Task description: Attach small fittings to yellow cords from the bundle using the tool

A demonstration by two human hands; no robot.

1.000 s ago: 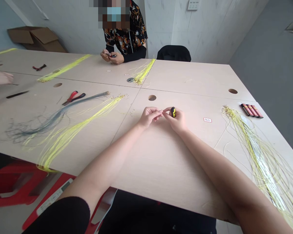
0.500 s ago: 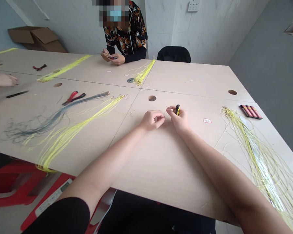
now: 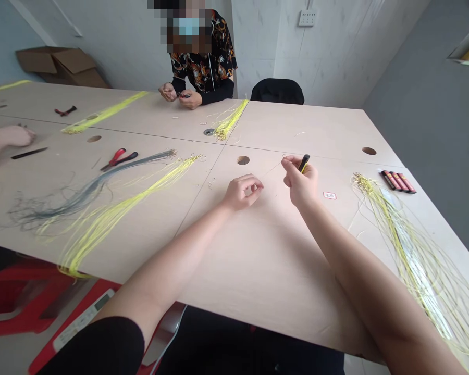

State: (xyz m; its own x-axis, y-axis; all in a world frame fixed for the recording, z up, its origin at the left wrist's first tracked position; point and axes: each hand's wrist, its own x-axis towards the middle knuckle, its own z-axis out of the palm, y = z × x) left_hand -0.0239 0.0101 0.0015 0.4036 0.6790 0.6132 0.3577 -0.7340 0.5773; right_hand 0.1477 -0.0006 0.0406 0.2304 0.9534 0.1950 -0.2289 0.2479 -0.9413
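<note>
My left hand [image 3: 242,191] rests on the table with thumb and forefinger pinched on a thin thread [image 3: 272,169]. That thread runs taut up to the fingertips of my right hand [image 3: 303,182]. The same right hand also carries a small black-and-yellow stick-like tool [image 3: 304,163], tucked between its fingers and tilted upward; its lower part is hidden by the hand. Whatever is at the thread's end in the right fingertips is too small to make out. Tiny curved metal bits [image 3: 211,182], which look like hooks, lie left of my left hand.
Yellow line bundles [image 3: 140,195] and a dark bundle [image 3: 101,179] lie left, near red-black pliers [image 3: 118,159]. Right are another bundle [image 3: 398,224], several red-black sticks [image 3: 397,181] and a label [image 3: 330,196]. One co-worker's hands [image 3: 182,98] work opposite; another person's hand [image 3: 17,136] is left.
My right hand has moved away to the right and slightly up from my left hand, drawing the thread out between them. The tool tilts more. My left hand has barely moved.
</note>
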